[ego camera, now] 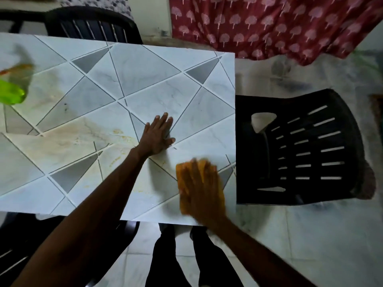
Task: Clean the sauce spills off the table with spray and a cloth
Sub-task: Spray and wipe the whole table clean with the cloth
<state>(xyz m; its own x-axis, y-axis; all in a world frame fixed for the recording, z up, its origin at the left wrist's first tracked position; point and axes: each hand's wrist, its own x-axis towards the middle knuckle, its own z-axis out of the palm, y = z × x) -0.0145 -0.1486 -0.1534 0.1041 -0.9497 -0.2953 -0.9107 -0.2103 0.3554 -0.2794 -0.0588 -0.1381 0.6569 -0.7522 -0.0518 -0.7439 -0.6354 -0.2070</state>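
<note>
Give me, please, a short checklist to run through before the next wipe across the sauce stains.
1. Is the cloth flat under the right hand, on the table: ok.
2. Is the left hand flat on the table, clear of the cloth: ok.
3. Are the sauce stains gone: not ok, smears and orange flecks show left of the left hand.
4. Is the patch under the cloth clean: cannot tell, covered.
5. Is the spray bottle upright at the far left: cannot tell, blurred.

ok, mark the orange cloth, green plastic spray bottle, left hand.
orange cloth point(181, 170): head view, top-left corner.
green plastic spray bottle point(11, 93): head view, blurred body.
left hand point(157, 135): head view, back of hand.
</note>
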